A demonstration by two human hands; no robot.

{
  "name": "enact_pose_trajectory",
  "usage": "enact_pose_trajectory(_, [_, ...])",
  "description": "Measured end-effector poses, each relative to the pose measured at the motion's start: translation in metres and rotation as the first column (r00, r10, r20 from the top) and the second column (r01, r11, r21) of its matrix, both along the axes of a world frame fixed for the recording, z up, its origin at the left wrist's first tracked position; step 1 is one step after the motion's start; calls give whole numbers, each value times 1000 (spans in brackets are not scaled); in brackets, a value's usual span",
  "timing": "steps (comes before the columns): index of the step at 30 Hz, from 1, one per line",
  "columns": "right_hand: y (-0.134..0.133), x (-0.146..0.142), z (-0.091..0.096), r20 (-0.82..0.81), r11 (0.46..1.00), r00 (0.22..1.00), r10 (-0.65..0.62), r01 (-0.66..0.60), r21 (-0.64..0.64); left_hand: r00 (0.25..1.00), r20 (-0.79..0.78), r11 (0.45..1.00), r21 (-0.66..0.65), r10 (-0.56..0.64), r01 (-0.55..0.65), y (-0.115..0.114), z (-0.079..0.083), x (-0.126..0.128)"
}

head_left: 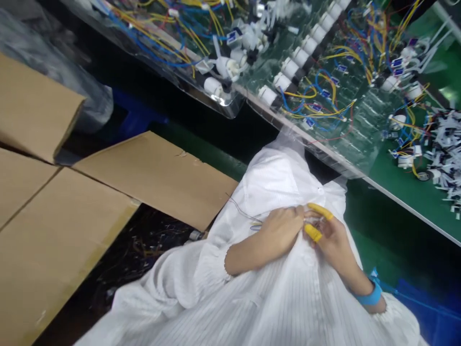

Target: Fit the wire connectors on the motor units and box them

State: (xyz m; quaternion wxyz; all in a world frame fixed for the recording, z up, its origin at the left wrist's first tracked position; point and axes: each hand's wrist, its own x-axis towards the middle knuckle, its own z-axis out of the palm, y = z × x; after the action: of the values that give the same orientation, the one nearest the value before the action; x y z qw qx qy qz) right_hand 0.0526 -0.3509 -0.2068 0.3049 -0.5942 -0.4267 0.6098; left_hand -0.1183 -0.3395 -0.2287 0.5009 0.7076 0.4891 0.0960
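Observation:
My left hand [283,227] is closed in front of my white smock, its back toward me. Thin wires [245,214] stick out past its wrist side, dark ones and short yellow and blue ends, and the rest of them is hidden under the palm. My right hand [333,240] meets its fingertips, with yellow finger covers [312,232] on the thumb and a finger and a blue band [370,294] at the wrist. Those fingers are bent in a pinch around a small whitish piece, too blurred and covered to name.
A green-topped bench [399,185] runs across the upper right. It bears a row of white cylindrical parts [289,68], wired assemblies [326,96] and a heap of white pieces [448,149]. At the left, an open cardboard box [65,230] holds dark wired items.

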Motion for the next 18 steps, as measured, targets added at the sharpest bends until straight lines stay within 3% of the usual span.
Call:
enact_pose_trajectory(3, [-10, 11, -2, -35, 984, 986, -165, 167, 68, 1000, 4, 1000, -22, 19, -19, -6, 2, -8])
enact_pose_trajectory(6, [-11, 20, -5, -34, 963, 967, -254, 256, 84, 981, 169, 995, -43, 92, -86, -17, 6, -16])
enact_pose_trajectory(10, [2, 28, -6, 12, 970, 976, -218, 215, 112, 930, 318, 982, -22, 184, -186, -27, 10, -21])
enact_pose_trajectory(13, [9, 26, -6, -17, 970, 983, -183, 183, 160, 886, 308, 932, -13, 348, -361, -22, 13, -21])
enact_pose_trajectory(16, [10, 19, -7, -52, 960, 980, -192, 199, 199, 841, 244, 874, -191, 483, -446, -8, 17, -20])
enact_pose_trajectory(18, [11, 14, -6, -72, 956, 974, -213, 223, 191, 848, 210, 845, -357, 487, -398, 1, 16, -19])
